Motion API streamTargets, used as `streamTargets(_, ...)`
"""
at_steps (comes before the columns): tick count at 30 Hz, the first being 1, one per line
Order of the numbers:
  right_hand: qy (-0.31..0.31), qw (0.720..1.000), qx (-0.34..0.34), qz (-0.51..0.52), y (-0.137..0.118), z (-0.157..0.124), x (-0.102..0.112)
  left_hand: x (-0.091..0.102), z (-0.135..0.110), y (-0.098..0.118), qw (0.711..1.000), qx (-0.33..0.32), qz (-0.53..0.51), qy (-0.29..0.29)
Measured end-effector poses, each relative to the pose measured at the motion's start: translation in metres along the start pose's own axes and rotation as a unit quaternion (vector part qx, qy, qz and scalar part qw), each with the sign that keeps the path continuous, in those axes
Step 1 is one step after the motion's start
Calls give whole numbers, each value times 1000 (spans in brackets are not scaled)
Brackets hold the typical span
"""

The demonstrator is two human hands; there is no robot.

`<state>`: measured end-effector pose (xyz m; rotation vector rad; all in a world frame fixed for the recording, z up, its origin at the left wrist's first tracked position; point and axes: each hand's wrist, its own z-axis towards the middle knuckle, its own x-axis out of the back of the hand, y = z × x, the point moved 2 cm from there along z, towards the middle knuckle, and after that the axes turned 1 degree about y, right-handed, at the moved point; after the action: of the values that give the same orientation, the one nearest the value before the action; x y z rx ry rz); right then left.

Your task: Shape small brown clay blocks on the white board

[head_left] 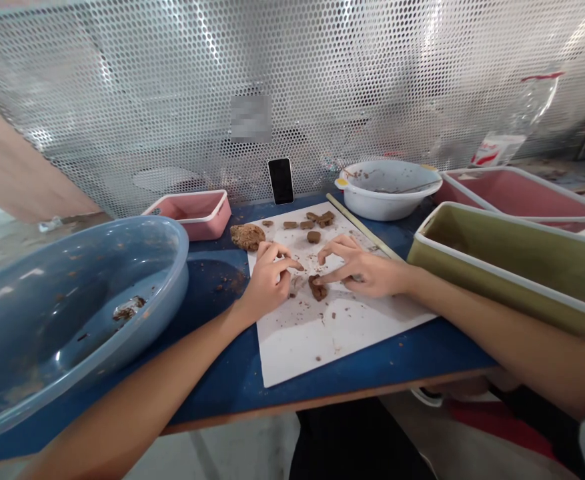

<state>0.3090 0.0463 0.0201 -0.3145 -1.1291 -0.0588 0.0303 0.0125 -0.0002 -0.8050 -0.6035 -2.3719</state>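
A white board (322, 327) lies on the blue table (222, 373). On it, between my hands, sits a small brown clay piece (317, 288). My right hand (359, 267) presses its fingertips against that piece from the right. My left hand (272, 273) is curled, thumb and fingers pinched just left of the piece; what it pinches is too small to name. Several small clay bits (315, 223) lie at the far end of the board, and a bigger clay lump (247, 236) rests at its far left corner.
A large blue basin (72, 313) fills the left. A pink tray (197, 212), a phone (281, 181), a white bowl (387, 187), an olive tray (512, 260), a pink tray (517, 193) and a wooden stick (362, 228) ring the board. Perforated metal screen behind.
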Motion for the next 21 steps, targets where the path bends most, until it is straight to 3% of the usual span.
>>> streamTargets(16, -41, 996, 24, -75, -2, -7, 2, 0, 0, 1, 1000, 7, 0, -3)
streamTargets(21, -24, 997, 26, -73, -2, -9, 2, 1, 0, 2, 1000, -12, -17, -8)
